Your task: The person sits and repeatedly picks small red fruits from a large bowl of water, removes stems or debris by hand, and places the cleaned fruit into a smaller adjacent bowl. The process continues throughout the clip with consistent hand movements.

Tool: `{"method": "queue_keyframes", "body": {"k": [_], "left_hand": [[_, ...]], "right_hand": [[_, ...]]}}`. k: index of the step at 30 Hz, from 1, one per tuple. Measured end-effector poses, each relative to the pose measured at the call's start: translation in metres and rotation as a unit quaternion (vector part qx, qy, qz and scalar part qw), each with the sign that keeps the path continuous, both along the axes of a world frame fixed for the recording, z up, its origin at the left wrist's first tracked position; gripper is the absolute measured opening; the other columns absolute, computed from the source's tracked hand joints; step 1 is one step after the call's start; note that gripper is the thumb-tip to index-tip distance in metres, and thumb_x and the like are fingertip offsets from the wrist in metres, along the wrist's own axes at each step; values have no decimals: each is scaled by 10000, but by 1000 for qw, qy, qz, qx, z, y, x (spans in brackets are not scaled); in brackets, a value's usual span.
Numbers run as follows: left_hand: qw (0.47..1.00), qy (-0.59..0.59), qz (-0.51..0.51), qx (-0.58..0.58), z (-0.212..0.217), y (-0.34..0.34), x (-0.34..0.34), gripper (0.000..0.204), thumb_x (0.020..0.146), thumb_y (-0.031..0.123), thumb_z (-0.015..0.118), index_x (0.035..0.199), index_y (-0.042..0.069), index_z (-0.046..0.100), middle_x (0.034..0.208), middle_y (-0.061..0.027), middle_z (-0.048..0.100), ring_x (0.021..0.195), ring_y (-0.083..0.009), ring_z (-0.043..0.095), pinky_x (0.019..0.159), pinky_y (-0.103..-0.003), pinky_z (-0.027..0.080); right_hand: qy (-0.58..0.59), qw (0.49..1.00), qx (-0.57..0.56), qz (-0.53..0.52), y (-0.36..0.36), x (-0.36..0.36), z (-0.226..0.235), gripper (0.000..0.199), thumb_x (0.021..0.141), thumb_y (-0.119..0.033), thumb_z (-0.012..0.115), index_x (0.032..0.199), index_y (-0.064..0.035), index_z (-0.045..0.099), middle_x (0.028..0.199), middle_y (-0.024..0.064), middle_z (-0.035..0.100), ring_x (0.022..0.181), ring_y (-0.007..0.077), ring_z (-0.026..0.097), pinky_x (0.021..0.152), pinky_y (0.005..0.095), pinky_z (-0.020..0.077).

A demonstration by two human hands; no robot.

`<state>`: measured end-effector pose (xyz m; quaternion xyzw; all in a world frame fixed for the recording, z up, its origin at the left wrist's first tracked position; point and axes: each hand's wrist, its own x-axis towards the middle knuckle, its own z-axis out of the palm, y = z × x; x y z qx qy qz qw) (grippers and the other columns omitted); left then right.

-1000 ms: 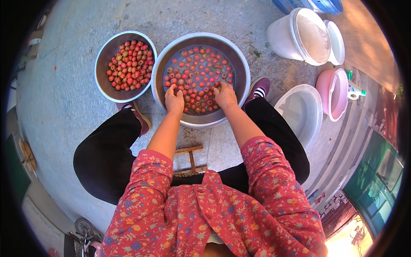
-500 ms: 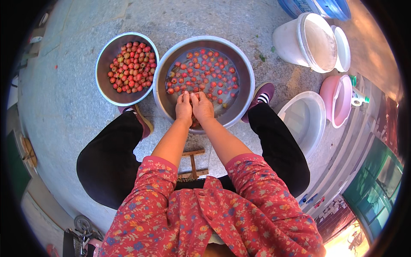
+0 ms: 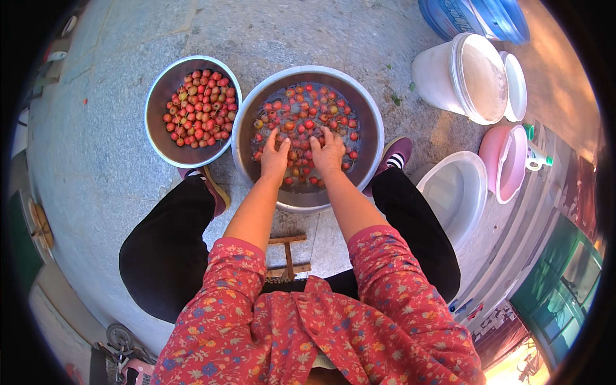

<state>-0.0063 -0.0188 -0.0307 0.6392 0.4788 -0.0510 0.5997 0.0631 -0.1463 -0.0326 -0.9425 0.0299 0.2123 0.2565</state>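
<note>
Handling wet red fruit [image 3: 309,124] in a round metal basin [image 3: 372,135]

Left hand [image 3: 274,157] and right hand [image 3: 328,151] stand apart over the near half of the basin, fingers spread and slightly bent, fingertips among the fruit at the water; whether either hand touches a fruit below the surface cannot be told. The fruit lies loose in the basin; more fills a smaller metal bowl [image 3: 149,109] just beside it, on the left. Each piece is probably light, firm and slippery when wet, and may bruise if squeezed. Scoop from beneath with cupped palms; hold the likely heavy basin by opposite sides of its rim
</note>
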Motion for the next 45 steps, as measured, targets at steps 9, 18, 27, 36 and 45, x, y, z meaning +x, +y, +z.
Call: {"method": "queue_keyframes", "body": {"k": [9, 18, 27, 36, 45], "left_hand": [[962, 39, 131, -238, 6, -11, 4, 459, 987, 455, 521, 1326, 150, 571, 1240, -96, 613, 1082, -230, 581, 874, -385, 486], [986, -65, -132, 79, 34, -4, 35, 434, 930, 249, 629, 1342, 133, 555, 1087, -188, 686, 997, -296, 661, 893, -361, 508], [991, -45, -33, 118, -2, 31, 31, 518, 913, 245, 639, 1412, 219, 501, 1456, -161, 424, 1342, -357, 396, 1111, -439, 338], [863, -52, 312, -393, -8, 18, 19, 427, 951, 507, 560, 1196, 158, 574, 1198, -64, 599, 1095, -255, 581, 894, -434, 507], [812, -78, 294, -498, 11, -43, 4, 456, 945, 515, 551, 1298, 226, 551, 1116, -39, 589, 892, -195, 586, 682, -377, 510]], "right_hand": [[122, 985, 115, -27, 47, -26, 18, 349, 940, -398, 575, 1114, -102, 640, 1144, 217, 632, 1071, 396, 609, 912, 455, 487], [17, 993, 95, 71, 30, 41, 35, 296, 904, -310, 617, 984, -29, 664, 959, 197, 674, 897, 363, 653, 815, 435, 516], [-92, 995, 35, 21, 36, 79, -4, 467, 848, -338, 709, 1210, -56, 621, 1253, 231, 575, 1138, 392, 558, 1008, 446, 443], [-19, 980, 193, 47, 70, -18, -2, 302, 883, -286, 655, 1126, -107, 654, 1098, 162, 660, 1066, 366, 584, 974, 428, 435], [41, 975, 213, 37, 34, -2, 17, 265, 955, -238, 522, 985, -39, 694, 1096, 178, 668, 1047, 365, 591, 966, 432, 430]]}}
